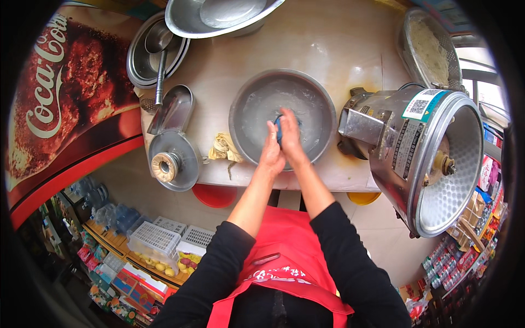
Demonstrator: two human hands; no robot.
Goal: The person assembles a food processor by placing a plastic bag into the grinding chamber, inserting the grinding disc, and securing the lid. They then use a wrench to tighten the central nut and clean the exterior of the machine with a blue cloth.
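A wide grey metal basin (239,112) of cloudy water stands at the table's near edge. Over its near side my left hand (272,151) and my right hand (291,138) are pressed palm to palm, fingers pointing away from me. Pinched between them is a small, crumpled blue thing (279,131), perhaps a cloth or scrubber; most of it is hidden by the palms. To the left of the basin lies a bunched cream cloth (223,146). Both forearms come in over a red apron (279,224).
At right sits a metal grinding machine (404,136), its drum open; behind it, a colander (407,46) holds pale pulp. A round metal lid with a grinding wheel (164,167), a scoop (178,106), a ladle (161,76) in nested pots and a large bowl (224,13) occupy the left and back.
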